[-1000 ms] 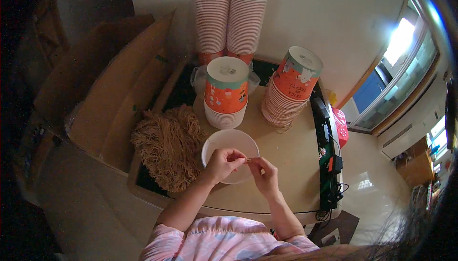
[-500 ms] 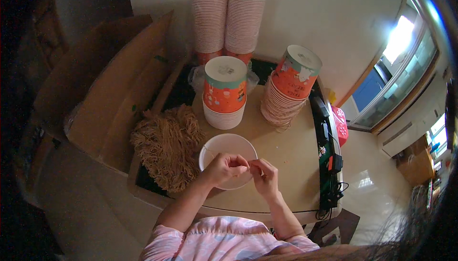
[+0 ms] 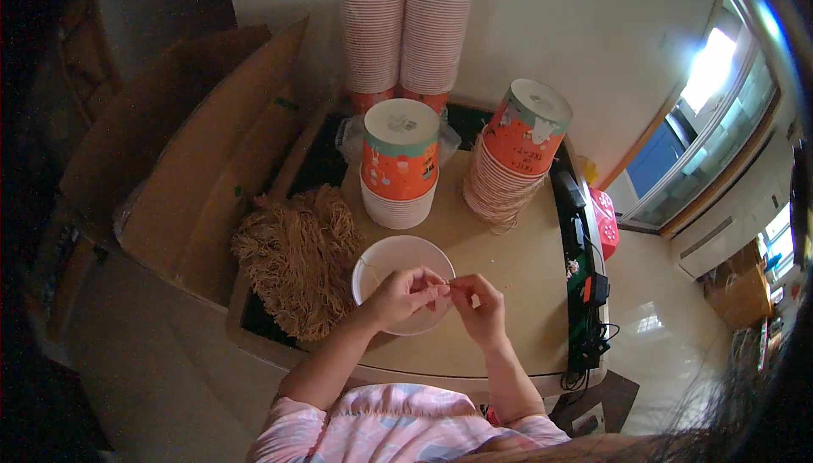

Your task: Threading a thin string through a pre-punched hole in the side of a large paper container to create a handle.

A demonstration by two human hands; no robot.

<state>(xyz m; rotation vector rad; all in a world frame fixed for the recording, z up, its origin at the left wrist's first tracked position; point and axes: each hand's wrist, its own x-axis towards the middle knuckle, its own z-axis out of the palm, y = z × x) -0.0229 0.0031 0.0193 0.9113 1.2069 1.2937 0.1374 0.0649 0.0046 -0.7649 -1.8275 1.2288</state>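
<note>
A white paper bucket [image 3: 406, 250] stands upright on the table in front of me, its inside facing up. A thin string [image 3: 366, 263] shows at its left rim and runs toward my left hand [image 3: 408, 295]. That hand is over the bucket, thumb and fingers pinched on the string. At the bucket's right rim my right hand [image 3: 479, 307] is also closed in a pinch, its fingertips meeting those of the left. What lies between the right fingertips is too small to make out. Left of the bucket lies a big heap of brown strings [image 3: 301, 260].
Behind the bucket stands an upside-down stack of orange and green paper buckets [image 3: 400, 171]. Another stack [image 3: 518, 146], with strings hanging from it, is at the right. Tall wrapped stacks [image 3: 373, 40] rise at the wall. A cardboard box [image 3: 212, 158] stands left; black cables [image 3: 593, 336] run along the right edge.
My right hand has shifted slightly right, and its fingers are bent a little differently. The left fingertips have turned slightly. Both hands stay pinched together at the bucket's right rim.
</note>
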